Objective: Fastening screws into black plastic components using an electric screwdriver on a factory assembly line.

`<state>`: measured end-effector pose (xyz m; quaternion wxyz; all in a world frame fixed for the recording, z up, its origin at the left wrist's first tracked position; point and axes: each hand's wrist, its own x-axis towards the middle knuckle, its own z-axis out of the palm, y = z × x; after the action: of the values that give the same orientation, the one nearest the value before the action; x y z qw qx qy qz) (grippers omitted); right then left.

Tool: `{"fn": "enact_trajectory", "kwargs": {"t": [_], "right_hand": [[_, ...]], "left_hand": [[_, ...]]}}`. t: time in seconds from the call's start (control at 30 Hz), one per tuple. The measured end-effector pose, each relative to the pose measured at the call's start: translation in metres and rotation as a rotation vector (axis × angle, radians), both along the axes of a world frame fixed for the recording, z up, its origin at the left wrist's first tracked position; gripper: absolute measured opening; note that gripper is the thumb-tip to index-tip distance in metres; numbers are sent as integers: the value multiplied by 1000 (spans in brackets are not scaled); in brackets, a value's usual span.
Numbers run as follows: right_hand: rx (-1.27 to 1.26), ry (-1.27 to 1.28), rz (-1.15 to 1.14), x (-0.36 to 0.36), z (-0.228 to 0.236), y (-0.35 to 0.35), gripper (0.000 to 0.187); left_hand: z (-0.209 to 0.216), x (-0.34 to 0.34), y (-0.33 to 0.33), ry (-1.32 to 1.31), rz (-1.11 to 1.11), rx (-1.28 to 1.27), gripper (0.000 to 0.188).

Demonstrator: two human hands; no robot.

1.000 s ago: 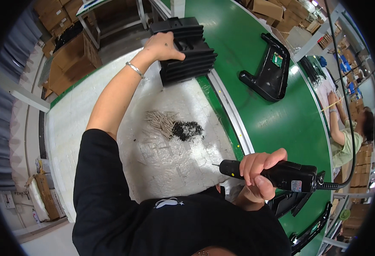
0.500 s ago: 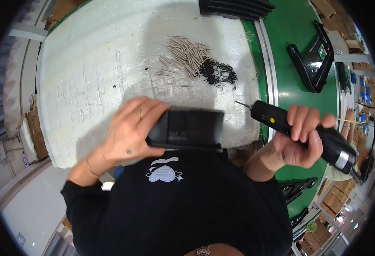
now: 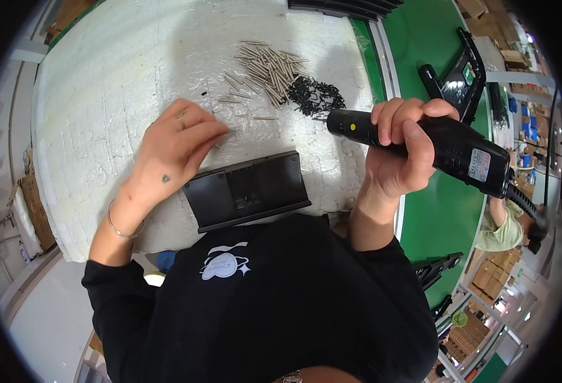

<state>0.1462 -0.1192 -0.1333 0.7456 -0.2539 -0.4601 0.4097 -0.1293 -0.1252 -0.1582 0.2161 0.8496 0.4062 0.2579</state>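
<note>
The left hand (image 3: 172,150) is held left of centre in the frame, its fingers drawn in toward the thumb; whether anything small is pinched there cannot be told. The wrist is circled by a silver bracelet (image 3: 124,231). A black electric screwdriver (image 3: 469,150) is gripped by the right hand (image 3: 403,150), right of centre – the fingers are wrapped around its body, its nose is pointed leftward, and its cable is led off toward the right edge.

Between the two forearms, at the centre of the frame, a black rectangular housing (image 3: 271,185) is seen tilted, close to the front of the dark shirt (image 3: 294,287). Above it, on a white padded surface (image 3: 115,83), a heap of metal pins (image 3: 271,71) is spread, with small black screws (image 3: 317,97) piled just beside it, near the screwdriver's nose.

At the top edge, black ribbed parts (image 3: 351,7) are partly cut off. Down the right side a green table (image 3: 431,210) is seen, and on it, at upper right, a black angled frame (image 3: 476,73) is laid.
</note>
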Motion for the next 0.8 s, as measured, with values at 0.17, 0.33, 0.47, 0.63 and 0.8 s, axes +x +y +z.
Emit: {"fn": "enact_trajectory", "kwargs": {"t": [0.17,0.33,0.47,0.63,0.8], "right_hand": [[-43,-46,-144,1,-2,5,30],[-66,-39,-109,1,-3,8,30],[-84,-52,-36,5,7,0,28],[-46,40,7,8,19,-3,33],[72,16,14,18,28,-7,33]], "left_hand": [[-10,37,29,-48,-182,69,17],[-24,77,47,-34,-244,180,19],[-29,89,51,-85,-247,98,18],[-31,104,54,-157,-293,145,14],[-34,101,53,-313,-183,-3,3]]}}
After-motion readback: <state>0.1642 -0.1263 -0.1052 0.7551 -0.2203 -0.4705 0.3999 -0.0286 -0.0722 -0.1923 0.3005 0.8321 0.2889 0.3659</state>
